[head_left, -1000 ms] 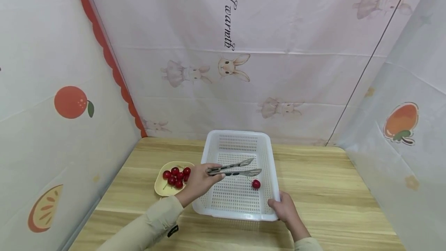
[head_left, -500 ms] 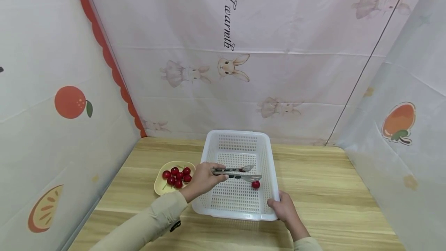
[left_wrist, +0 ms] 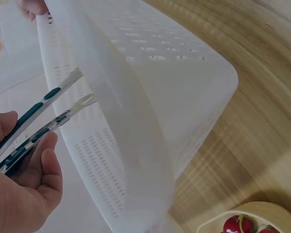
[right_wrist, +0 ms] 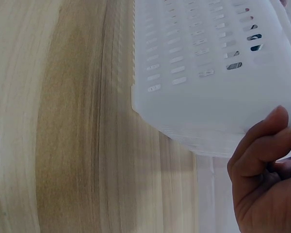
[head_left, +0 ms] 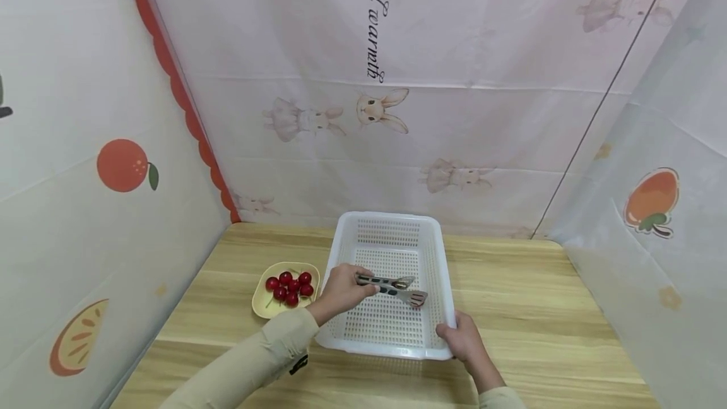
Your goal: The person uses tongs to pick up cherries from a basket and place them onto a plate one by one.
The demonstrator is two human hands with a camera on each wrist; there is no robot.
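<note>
My left hand [head_left: 346, 288] holds a pair of metal tongs [head_left: 386, 286] with dark inlays, pinched between thumb and fingers. The tongs reach down into a white perforated plastic basket [head_left: 445, 270], their two arms spread a little. A red cherry [head_left: 419, 305] in the basket is mostly covered by the slotted tip of the nearer arm. At the basket's front right corner my right hand [head_left: 467, 339] grips the rim, thumb on top. In the left wrist view the tongs [left_wrist: 36, 124] pass behind the basket's rim [left_wrist: 121, 102], which hides their tips.
A pale yellow dish [head_left: 261, 302] with several red cherries [head_left: 292, 286] stands left of the basket on the wooden table [head_left: 528, 308]. Printed cloth walls [head_left: 318, 175] close off the back and both sides.
My left hand has moved right and lower over the basket. The tong tips have come down to the cherry, now largely covering it. My right hand stays at the rim.
</note>
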